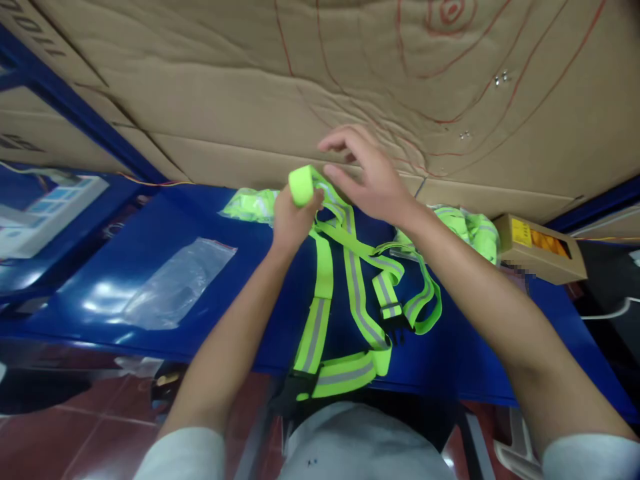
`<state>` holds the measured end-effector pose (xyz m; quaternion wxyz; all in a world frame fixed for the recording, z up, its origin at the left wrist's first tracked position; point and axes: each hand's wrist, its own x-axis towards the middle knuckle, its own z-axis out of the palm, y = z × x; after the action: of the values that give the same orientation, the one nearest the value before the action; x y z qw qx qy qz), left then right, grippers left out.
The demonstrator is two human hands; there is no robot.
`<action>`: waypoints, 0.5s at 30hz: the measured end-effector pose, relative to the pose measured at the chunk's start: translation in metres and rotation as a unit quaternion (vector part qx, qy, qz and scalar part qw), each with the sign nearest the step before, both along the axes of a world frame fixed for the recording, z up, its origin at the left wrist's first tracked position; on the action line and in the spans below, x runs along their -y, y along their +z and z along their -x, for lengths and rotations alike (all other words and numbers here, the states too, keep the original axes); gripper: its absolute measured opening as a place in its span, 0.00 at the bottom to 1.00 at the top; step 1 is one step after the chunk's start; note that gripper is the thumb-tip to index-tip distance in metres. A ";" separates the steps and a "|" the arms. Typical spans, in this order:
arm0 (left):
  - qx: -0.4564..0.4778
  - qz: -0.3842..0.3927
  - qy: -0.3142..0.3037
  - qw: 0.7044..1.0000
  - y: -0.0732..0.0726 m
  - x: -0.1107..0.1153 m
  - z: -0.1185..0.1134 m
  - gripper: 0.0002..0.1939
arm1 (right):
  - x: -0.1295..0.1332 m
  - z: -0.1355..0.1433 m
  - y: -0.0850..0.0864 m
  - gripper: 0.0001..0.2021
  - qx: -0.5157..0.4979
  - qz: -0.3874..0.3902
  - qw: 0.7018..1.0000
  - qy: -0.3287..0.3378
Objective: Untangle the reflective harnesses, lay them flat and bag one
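Lying at the far left is a white case with pale blue panels (pixel 55 213), near a blue post (pixel 100 113) that slants across your view. Next, on your blue table (pixel 167 223), a clear plastic bag (pixel 180 287) lies flat, to the left of your left forearm. Just behind your left hand (pixel 293 217) sits a bagged bundle of bright green material (pixel 247 205). Your left hand is closed around the upper part of a green reflective harness (pixel 357 283), and a wide loop of its strap stands up over your fingers. From that grip, the harness's grey-striped straps spread over the middle of the table, down to the near edge in front of your lap, where a black buckle (pixel 303 383) shows; other strap ends curl to the right. Your right hand (pixel 367 173) is raised above the straps, fingers apart and gently bent, with nothing held; you cannot tell whether its thumb touches the strap. Cardboard (pixel 450 67) marked with red curved lines stands behind. Beyond your right forearm lie more bagged green bundles (pixel 483 237), and just right of them a small cardboard box (pixel 543 250) shows something orange through its opening.
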<state>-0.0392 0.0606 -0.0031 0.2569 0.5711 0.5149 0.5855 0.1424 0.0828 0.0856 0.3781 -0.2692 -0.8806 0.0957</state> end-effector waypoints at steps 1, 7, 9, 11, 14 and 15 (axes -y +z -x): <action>0.070 0.018 0.001 0.997 -0.003 -0.005 0.007 0.17 | -0.003 -0.001 -0.008 0.13 0.007 0.023 0.999 -0.031; 0.215 0.086 0.001 0.973 -0.012 -0.016 0.040 0.27 | -0.021 -0.015 -0.088 0.24 0.244 0.219 0.931 -0.158; 0.210 0.087 0.019 0.974 -0.015 -0.018 0.043 0.30 | -0.024 -0.015 -0.103 0.23 0.268 0.235 0.919 -0.166; 0.194 0.081 0.049 0.976 -0.021 -0.019 0.043 0.31 | -0.027 -0.016 -0.107 0.14 0.290 0.247 0.909 -0.171; 0.151 0.047 0.083 0.984 -0.030 -0.020 0.040 0.32 | -0.028 -0.022 -0.097 0.10 0.314 0.239 0.901 -0.183; 0.134 0.036 0.084 0.987 -0.033 -0.020 0.038 0.32 | -0.028 -0.025 -0.092 0.11 0.318 0.226 0.901 -0.190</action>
<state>-0.0772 0.0810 -0.0361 0.2934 0.4329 0.5426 0.6573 0.1678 0.1106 -0.0068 0.0178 -0.5258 -0.8407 0.1282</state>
